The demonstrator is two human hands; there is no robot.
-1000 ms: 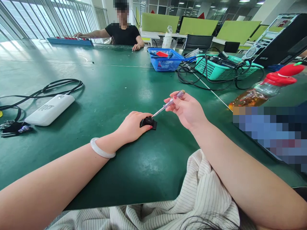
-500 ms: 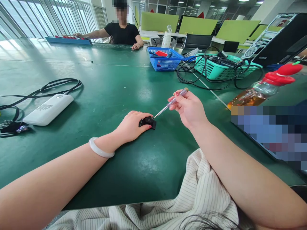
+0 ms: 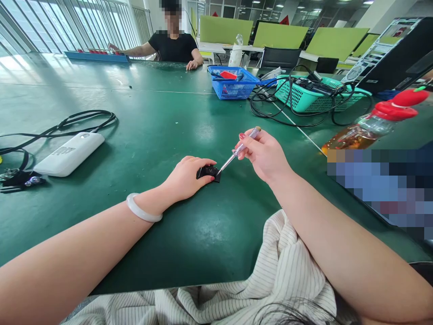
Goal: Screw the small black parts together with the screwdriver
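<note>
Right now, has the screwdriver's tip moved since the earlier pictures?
Yes; judged against the black part, the screwdriver tip went right and slightly toward the camera.

1. Centre of frame: left hand [image 3: 185,179] grips small black part [image 3: 210,171] on green table [image 3: 152,253].
2. Right of it: right hand [image 3: 265,155] holds clear-handled screwdriver [image 3: 241,147], tip at the part's right end.
3. Left of frame: white power bank [image 3: 70,154], black cable [image 3: 84,118] adjoining.

Black part [image 3: 210,171] partly hidden by the left hand [image 3: 184,179]
</note>
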